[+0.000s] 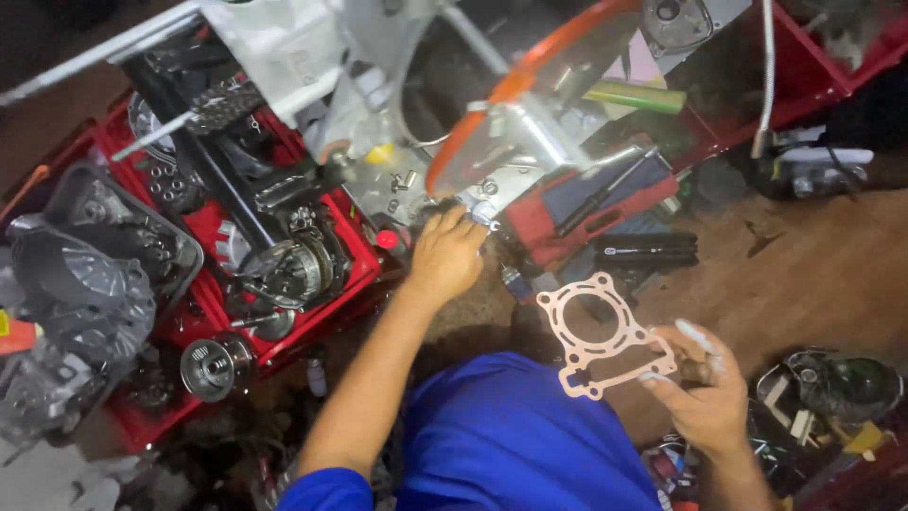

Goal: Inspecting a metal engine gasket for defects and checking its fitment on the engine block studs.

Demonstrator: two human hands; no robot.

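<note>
The thin pink gasket [605, 333] is pinched in my right hand [705, 397] fingers above my lap, while my left hand [445, 255] fingers curl on the metal engine block [515, 142], where I think it fits.

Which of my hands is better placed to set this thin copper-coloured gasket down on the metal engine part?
Probably the right hand: it already pinches the gasket by one edge. The left hand is occupied, fingers against the metal engine part.
</note>
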